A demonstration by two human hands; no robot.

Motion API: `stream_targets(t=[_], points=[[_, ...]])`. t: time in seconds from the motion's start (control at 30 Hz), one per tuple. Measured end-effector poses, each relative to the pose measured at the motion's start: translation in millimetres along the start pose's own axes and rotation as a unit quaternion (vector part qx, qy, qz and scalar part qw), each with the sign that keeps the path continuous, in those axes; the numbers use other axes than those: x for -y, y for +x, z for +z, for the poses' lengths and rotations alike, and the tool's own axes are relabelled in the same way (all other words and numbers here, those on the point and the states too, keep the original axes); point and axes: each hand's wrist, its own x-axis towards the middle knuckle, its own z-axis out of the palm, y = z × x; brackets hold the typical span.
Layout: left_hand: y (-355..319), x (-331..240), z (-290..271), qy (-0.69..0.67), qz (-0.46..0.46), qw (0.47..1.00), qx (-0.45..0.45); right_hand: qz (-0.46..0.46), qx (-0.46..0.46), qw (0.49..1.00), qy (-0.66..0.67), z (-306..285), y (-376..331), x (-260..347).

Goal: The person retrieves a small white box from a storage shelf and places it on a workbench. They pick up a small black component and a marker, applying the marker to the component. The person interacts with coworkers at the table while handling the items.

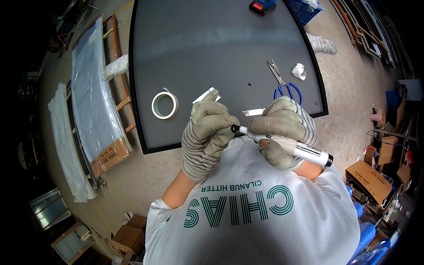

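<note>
Both my hands wear striped knit gloves and meet just above my white shirt. My right hand grips a white marker pen with black ends, its body wrapped partly in tape. My left hand is closed around the marker's black tip and holds a small white strip that sticks out above the fingers. Another pale strip shows by my right hand's knuckles. All this happens over the near edge of a large dark grey panel.
On the panel lie a roll of tape, blue-handled scissors, a crumpled white scrap and a red tool at the far end. A wrapped sheet on a wooden frame stands left; cardboard boxes sit right.
</note>
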Motion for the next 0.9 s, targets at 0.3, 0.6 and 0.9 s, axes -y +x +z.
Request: stream_targets(t=[0.3,0.6,0.9], points=[[1,1,3,-0.016,-0.005,1.000,0.000,0.053,0.033,0.998,0.014,-7,-4,3],[3,4,0,-0.008,0.003,1.000,0.013,0.087,0.065,0.994,0.002,-13,3,6],[4,6,0,-0.010,0.008,1.000,0.008,0.149,0.044,0.988,-0.025,-11,13,14]])
